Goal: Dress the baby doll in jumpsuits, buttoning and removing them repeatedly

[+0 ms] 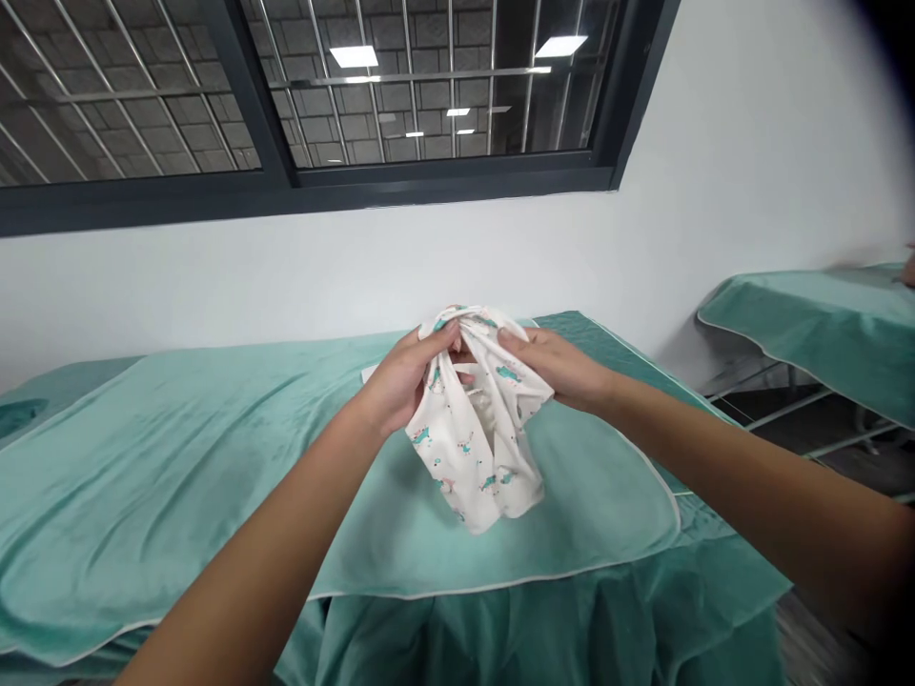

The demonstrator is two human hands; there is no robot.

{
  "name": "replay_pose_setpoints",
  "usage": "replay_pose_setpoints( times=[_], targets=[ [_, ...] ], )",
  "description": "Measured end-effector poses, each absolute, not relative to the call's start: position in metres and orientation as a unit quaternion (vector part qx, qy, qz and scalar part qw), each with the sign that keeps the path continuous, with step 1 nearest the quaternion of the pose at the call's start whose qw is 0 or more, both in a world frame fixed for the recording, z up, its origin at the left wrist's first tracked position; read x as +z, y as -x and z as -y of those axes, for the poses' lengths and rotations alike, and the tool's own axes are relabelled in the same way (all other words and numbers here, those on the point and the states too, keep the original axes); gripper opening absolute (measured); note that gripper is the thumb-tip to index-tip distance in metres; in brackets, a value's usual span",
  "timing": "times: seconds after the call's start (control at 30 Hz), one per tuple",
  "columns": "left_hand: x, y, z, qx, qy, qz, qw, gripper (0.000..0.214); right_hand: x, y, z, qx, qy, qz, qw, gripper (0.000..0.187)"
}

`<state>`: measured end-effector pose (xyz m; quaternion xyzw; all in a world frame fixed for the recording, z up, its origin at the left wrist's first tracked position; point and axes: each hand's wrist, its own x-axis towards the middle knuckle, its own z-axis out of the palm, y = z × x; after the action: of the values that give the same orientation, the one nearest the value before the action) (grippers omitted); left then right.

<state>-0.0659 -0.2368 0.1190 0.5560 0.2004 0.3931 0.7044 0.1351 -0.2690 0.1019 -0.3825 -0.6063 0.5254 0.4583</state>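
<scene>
Printed white cloth (457, 462), one: is hanging over the pale green cover (607, 495). Left hand (401, 379) and right hand (561, 367), slightly apart: both are pinching its gathered upper part. Handling, by judgement: light, soft, limp, hardly slippery or fragile; bunched edge is offering the surest hold, lower folds probably swinging loose.

Bare arms (286, 534) extended, converging; left grip (401, 378), right grip (564, 367) pinching, thumbs (515, 342) uppermost; right fingers, hidden, apparently curled.
</scene>
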Motion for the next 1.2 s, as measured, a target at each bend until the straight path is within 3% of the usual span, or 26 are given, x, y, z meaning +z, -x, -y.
replay_pose_setpoints(
  times=[0.1,0.17,0.23,0.43,0.53,0.63,0.73,0.83,0.9,1.07,1.2],
  targets=[
    [0.117,0.064,0.237,0.405,-0.535,-0.180,0.719,0.029,0.101,-0.140,0.272,0.523,0.398,0.684,0.316,0.042],
    [0.112,0.062,0.238,0.398,-0.518,-0.187,0.734,0.030,0.101,-0.139,0.272,0.520,0.393,0.701,0.289,0.041],
    [0.106,0.059,0.238,0.378,-0.511,-0.197,0.746,0.036,0.099,-0.137,0.270,0.522,0.390,0.684,0.328,0.040],
    [0.092,0.062,0.239,0.232,-0.587,-0.233,0.740,0.040,0.094,-0.134,0.253,0.535,0.347,0.534,0.555,0.025],
    [0.090,0.065,0.239,0.206,-0.596,-0.235,0.740,0.038,0.091,-0.136,0.252,0.555,0.347,0.486,0.578,0.020],
    [0.088,0.066,0.236,0.288,-0.563,-0.220,0.743,0.034,0.086,-0.136,0.260,0.591,0.364,0.492,0.525,0.033],
    [0.086,0.064,0.232,0.367,-0.527,-0.205,0.739,0.032,0.081,-0.133,0.273,0.631,0.345,0.570,0.397,0.046],
    [0.084,0.062,0.230,0.364,-0.515,-0.211,0.747,0.031,0.078,-0.124,0.280,0.624,0.332,0.637,0.307,0.043],
    [0.082,0.063,0.230,0.352,-0.512,-0.217,0.753,0.031,0.075,-0.118,0.278,0.603,0.338,0.634,0.346,0.040],
    [0.074,0.076,0.227,0.296,-0.520,-0.236,0.766,0.035,0.069,-0.115,0.259,0.610,0.273,0.493,0.557,0.031],
    [0.069,0.085,0.226,0.245,-0.536,-0.219,0.778,0.047,0.070,-0.111,0.254,0.648,0.256,0.432,0.572,0.029]
  ],
)
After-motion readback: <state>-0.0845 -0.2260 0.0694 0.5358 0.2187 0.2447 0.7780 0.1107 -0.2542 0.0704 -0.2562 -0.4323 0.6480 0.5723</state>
